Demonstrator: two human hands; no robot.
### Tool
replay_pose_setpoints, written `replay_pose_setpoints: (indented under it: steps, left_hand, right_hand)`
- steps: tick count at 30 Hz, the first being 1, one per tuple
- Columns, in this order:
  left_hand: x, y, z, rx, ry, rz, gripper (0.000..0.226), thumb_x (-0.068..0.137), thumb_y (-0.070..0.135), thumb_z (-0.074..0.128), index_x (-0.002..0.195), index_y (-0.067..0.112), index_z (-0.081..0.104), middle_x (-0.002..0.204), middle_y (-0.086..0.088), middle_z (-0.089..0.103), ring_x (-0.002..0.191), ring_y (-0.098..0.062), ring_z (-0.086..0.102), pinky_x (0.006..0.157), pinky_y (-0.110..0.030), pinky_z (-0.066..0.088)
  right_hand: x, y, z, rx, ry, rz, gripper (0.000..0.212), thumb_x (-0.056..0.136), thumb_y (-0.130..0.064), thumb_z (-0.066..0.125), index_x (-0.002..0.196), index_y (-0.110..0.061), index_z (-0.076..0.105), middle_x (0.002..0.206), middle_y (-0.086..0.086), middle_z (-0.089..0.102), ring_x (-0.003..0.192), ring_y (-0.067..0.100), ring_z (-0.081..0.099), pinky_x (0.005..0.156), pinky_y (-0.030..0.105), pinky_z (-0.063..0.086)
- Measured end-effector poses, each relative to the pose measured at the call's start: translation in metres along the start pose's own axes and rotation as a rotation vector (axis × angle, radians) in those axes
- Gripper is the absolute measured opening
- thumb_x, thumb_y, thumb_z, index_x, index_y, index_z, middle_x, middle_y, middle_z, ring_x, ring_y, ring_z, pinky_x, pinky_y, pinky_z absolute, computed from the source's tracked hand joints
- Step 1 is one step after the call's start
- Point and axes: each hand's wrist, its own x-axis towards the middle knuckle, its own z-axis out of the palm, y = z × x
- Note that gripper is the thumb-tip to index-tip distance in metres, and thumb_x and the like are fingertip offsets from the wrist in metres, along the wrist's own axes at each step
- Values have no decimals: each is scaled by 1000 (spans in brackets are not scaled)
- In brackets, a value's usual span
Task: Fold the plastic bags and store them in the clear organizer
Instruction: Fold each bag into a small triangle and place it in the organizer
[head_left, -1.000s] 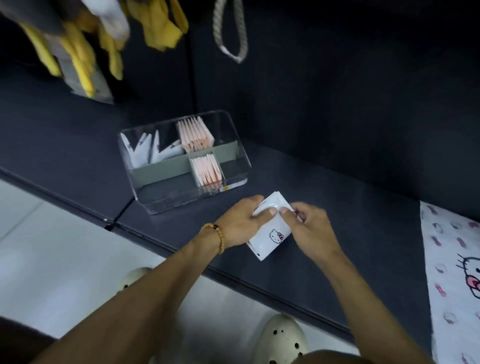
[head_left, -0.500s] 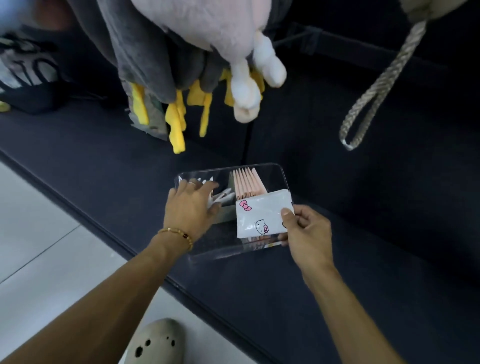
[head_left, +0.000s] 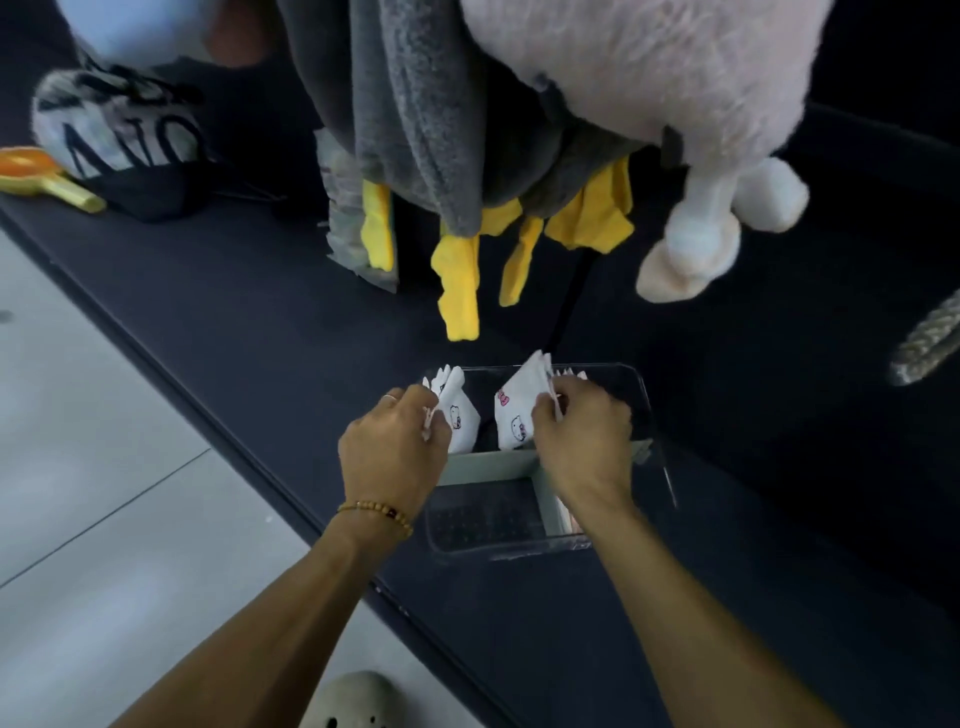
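A home storage nook
Plush toys hang over a dark shelf; tiled floor below.

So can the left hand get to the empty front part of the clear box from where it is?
Probably yes. The left hand sits right beside the front compartment of the clear organizer, which is open on top with nothing over it. It is holding folded white bags, though.

Folded bags in organizer on shelf
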Motion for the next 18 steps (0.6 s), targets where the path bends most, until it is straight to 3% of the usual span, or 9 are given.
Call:
replay_pose_setpoints:
  steps: [3, 6, 11, 13, 15, 18]
  left_hand:
    - [-4, 0, 2, -110, -60, -9, 8, 82, 20, 69, 86, 14, 71, 78, -2, 61, 59, -24, 59, 58, -36, 53]
    - [-8, -3, 6, -176, -73, 47, 9, 82, 19, 70, 87, 12, 71, 81, -1, 56, 61, -18, 55, 59, -33, 52]
    - [-14, -5, 8, -230, -88, 59, 12, 87, 19, 65, 97, 14, 70, 92, 4, 50, 69, -8, 47, 65, -8, 35]
    - [-16, -3, 6, -266, -107, 20, 15, 88, 21, 62, 100, 13, 68, 95, 7, 48, 74, -8, 49, 67, -9, 37]
    - [-17, 2, 3, -321, -129, -70, 20, 91, 22, 58, 107, 14, 66, 100, 8, 47, 84, -8, 52, 75, -20, 45]
    - [-24, 17, -7, -397, -121, -177, 22, 93, 23, 54, 113, 17, 62, 107, 7, 48, 95, -8, 54, 82, -23, 45]
  right_hand:
    - [11, -15, 28, -108, -298, 39, 23, 91, -17, 52, 70, -9, 56, 74, 8, 59, 68, 24, 55, 52, 24, 34]
    - [13, -25, 43, 89, -325, 67, 23, 92, -18, 54, 70, -16, 62, 75, 1, 67, 71, 18, 62, 62, 28, 49]
    - [7, -16, 51, 198, -527, 169, 30, 97, -34, 51, 81, -17, 70, 81, 2, 71, 77, 20, 67, 70, 36, 54]
    - [6, -14, 49, 208, -461, 174, 29, 98, -35, 48, 84, -17, 67, 78, -7, 66, 72, 10, 62, 62, 25, 50]
    - [6, -14, 40, 236, -348, 178, 22, 97, -33, 48, 93, -22, 67, 76, -20, 58, 70, -3, 54, 60, 15, 40]
    - [-1, -13, 16, 282, -238, 169, 25, 96, -33, 49, 101, -20, 69, 84, -18, 64, 77, -1, 58, 67, 18, 42]
